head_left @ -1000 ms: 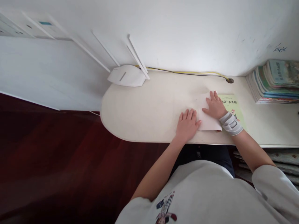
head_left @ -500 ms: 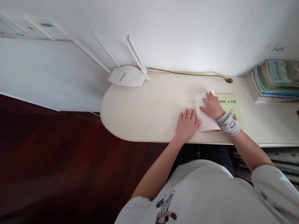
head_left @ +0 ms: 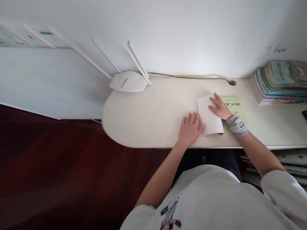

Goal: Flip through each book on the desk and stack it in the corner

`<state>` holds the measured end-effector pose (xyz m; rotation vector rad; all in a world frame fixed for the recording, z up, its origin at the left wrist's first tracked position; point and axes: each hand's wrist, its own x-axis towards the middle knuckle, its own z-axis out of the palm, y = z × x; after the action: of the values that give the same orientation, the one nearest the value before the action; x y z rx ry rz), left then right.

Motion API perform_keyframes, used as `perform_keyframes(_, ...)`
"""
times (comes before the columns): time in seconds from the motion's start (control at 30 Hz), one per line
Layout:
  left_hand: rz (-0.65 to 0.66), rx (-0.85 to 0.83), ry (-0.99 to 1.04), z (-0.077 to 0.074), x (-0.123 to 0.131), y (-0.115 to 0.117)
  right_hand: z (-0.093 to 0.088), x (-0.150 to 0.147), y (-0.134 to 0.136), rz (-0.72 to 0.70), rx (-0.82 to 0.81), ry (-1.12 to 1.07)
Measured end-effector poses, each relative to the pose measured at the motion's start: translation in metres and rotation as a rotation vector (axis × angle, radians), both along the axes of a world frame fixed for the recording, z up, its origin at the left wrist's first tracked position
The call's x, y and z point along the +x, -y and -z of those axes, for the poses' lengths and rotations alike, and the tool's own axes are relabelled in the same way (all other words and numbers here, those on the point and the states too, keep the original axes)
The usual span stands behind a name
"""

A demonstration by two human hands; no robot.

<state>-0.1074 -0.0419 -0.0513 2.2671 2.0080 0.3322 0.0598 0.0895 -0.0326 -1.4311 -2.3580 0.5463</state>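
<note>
A folded white sheet of paper (head_left: 209, 116) lies on the desk, its right side overlapping a light green book (head_left: 240, 110) with Chinese characters on the cover. My left hand (head_left: 190, 128) is spread flat on the desk at the paper's left side, its thumb touching the lower left edge. Across the paper's upper right edge rests my right hand (head_left: 219, 108), fingers apart, its wrist in a grey brace (head_left: 238, 125) above the book. The paper's lower right corner curls up slightly and shows a bit of red beneath.
The white desk (head_left: 144, 121) has a rounded left end. A white router (head_left: 129, 82) with several antennas stands at the back left. Yellow and black cables (head_left: 192, 76) run along the wall to a hole (head_left: 232, 82). A stack of books (head_left: 278, 86) sits at the right.
My right hand has shifted slightly right and spread its fingers, uncovering more of the paper. My left hand stays in place. The view has moved a little.
</note>
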Motion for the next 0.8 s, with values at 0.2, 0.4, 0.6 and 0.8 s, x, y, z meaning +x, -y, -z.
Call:
perform_keyframes(0.2,-0.247,-0.057,0.591,-0.010,-0.028,-0.021,-0.001,-0.004,0.004,-0.006,-0.008,0.017)
perform_keyframes(0.4,-0.397,-0.429,1.383,-0.030,-0.074,-0.064,-0.011,-0.008,0.004,0.007,-0.013,0.159)
perform_keyframes(0.6,-0.260,-0.655,1.331,-0.024,-0.086,-0.084,-0.026,-0.013,0.008,-0.004,-0.030,0.345)
perform_keyframes(0.8,0.119,-0.234,0.518,-0.018,-0.087,-0.096,-0.025,-0.026,0.020,0.008,0.000,0.396)
